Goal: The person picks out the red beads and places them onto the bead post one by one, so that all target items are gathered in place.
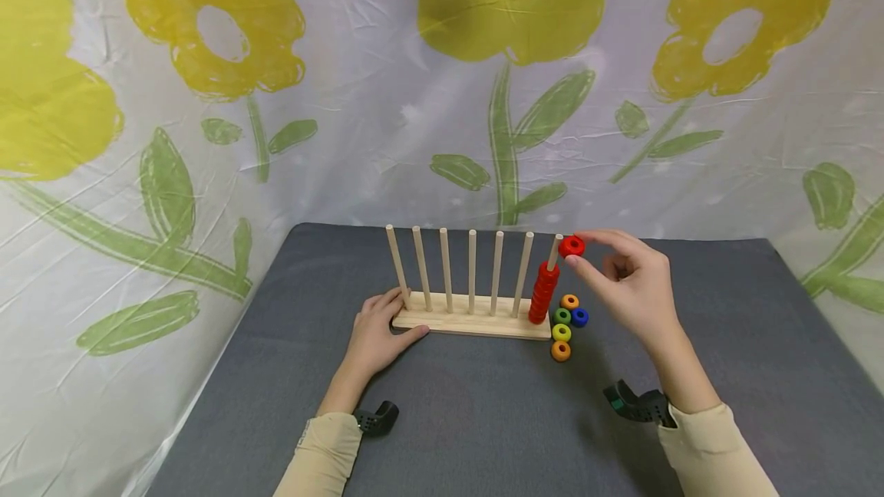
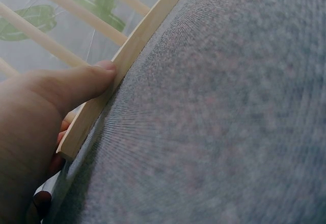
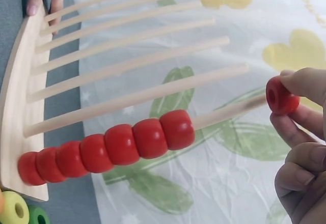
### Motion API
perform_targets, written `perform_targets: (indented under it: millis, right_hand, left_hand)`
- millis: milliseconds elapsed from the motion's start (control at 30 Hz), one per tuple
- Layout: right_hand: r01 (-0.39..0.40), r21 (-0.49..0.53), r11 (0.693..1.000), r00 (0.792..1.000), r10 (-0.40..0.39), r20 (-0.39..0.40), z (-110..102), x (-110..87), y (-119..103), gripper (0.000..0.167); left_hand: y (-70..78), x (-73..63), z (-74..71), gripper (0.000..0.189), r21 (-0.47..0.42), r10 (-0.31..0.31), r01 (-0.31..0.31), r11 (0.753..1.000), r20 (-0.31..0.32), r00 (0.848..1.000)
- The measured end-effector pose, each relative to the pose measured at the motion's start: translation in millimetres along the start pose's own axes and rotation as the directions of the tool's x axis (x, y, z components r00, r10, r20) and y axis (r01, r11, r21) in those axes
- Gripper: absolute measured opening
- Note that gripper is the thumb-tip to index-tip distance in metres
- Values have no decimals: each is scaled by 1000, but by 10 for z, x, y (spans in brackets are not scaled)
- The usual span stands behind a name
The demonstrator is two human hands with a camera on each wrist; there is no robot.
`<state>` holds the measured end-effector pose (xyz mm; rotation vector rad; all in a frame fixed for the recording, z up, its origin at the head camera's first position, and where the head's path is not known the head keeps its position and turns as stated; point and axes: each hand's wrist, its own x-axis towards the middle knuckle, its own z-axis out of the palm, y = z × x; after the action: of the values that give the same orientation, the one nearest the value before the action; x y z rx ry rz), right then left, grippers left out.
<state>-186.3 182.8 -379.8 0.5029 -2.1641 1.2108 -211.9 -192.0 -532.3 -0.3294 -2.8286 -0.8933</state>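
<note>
My right hand (image 1: pixel 635 282) pinches a red bead (image 3: pixel 282 95) between thumb and fingers, right at the tip of the rightmost peg (image 3: pixel 232 111). On that same peg sits a stack of several red beads (image 1: pixel 543 294), reaching up from the base with the upper part of the peg bare. The wooden peg rack (image 1: pixel 476 322) stands upright on the table. At its left end my left hand (image 1: pixel 375 336) grips the base, thumb (image 2: pixel 99 76) along the front edge and the other fingers behind, partly hidden.
Right of the rack lie loose beads: two orange ones, a green bead (image 1: pixel 562 317), a blue bead (image 1: pixel 579 317) and a yellow bead (image 1: pixel 562 333). Several bare pegs (image 1: pixel 472 271) rise left of the red stack. A flowered cloth (image 1: pixel 359 98) hangs behind the grey table (image 1: pixel 470 413).
</note>
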Motion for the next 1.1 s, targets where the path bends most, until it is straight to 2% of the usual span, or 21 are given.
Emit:
perform_targets:
  millis: [467,1100]
  right_hand:
    - [12,-7,1000,1000,-12,-7,23,148,11,34]
    - [-16,-42,999,999,17,30,112,162,55,33]
  left_hand:
    - [9,7,-19,74,-8,-8,8,1000,20,1000]
    - [3,-10,-21,71,-8,-12,12,1000,17,1000]
